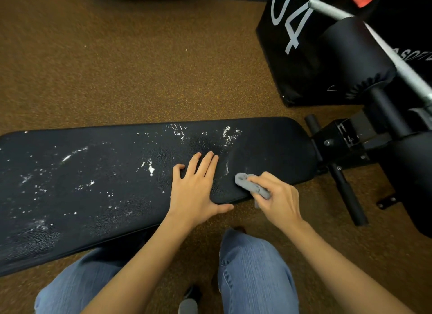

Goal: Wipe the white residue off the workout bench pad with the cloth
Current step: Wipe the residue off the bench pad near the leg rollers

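Grey cloth (252, 185), bunched into a wad, sits pinched in the curled fingers of the right hand (279, 200) and touches the bench pad (112, 173) close to its near edge, toward the 3 o'clock end. Just beside it at 9 o'clock, the left hand (196, 189) lies flat with fingers straight and slightly spread, pressing on the pad, its thumb hooked over the near edge. The pad's long axis runs 9 to 3 o'clock across the view. Patches of white residue (149, 167) lie mostly from the left hand out toward 9 o'clock, with another cluster at 12 o'clock from the cloth near the far edge; the stretch around the cloth looks largely clean. By my judgement the right hand is the one to work, sweeping toward 11 and then 9 o'clock, and the left hand stands in that path. Speckled brown flooring (117, 68) surrounds the bench; its black frame (339, 140) and a foam roller (357, 54) lie at 3 o'clock, a black padded box (292, 63) at 1 o'clock.
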Motion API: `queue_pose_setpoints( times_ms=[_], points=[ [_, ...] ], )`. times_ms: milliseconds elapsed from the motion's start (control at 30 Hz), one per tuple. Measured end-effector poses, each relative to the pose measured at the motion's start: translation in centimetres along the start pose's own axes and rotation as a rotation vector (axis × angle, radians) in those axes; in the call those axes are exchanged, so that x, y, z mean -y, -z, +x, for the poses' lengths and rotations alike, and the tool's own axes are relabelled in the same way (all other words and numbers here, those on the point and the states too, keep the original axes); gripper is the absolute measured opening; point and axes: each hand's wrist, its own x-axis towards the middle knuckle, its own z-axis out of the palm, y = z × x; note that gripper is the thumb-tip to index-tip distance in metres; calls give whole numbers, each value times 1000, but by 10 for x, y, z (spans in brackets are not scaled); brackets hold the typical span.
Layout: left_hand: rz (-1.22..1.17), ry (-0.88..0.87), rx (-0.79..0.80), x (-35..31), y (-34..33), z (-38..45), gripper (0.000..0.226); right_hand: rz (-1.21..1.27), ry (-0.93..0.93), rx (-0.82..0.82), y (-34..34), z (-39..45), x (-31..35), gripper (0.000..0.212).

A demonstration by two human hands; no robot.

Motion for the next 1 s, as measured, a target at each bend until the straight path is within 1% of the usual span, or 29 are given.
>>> queue_pose_setpoints(
  times_ms=[100,167,233,367,467,567,633,733,800,833,933,967,1000],
  points=[
    [4,1,-7,0,-1,-2,118,-77,10,-37,6,16,-5,25],
    [4,3,-16,0,-2,-2,117,-108,-37,-80,2,32,-3,24],
    [7,2,-13,-1,-2,0,118,-83,-79,-104,-1,29,2,25],
    [6,9,-3,-3,-1,0,119,-53,-54,-13,1,-5,6,31],
    [9,10,-6,-2,-1,0,118,-96,-16,-21,3,14,0,28],
    [10,11,-14,-2,-2,-1,117,-108,-99,-94,0,41,-1,25],
    [4,10,-12,-2,-3,-2,117,-58,-147,-112,-5,33,3,26],
    [-2,10,-6,-2,-2,-2,118,-7,-80,-11,-3,-4,13,31],
    [-4,8,-13,-2,-2,-2,118,-61,-46,19,4,-6,1,32],
    [-5,7,-18,-2,-2,-2,117,-104,-78,1,8,3,-10,29],
    [-11,2,-20,0,-4,-4,115,-118,-315,-143,18,35,-39,25],
    [-13,0,-24,0,-4,-4,115,-103,-354,-183,17,38,-38,20],
    [-16,-1,-27,0,-5,-4,115,-100,-353,-200,15,34,-31,18]
  ],
)
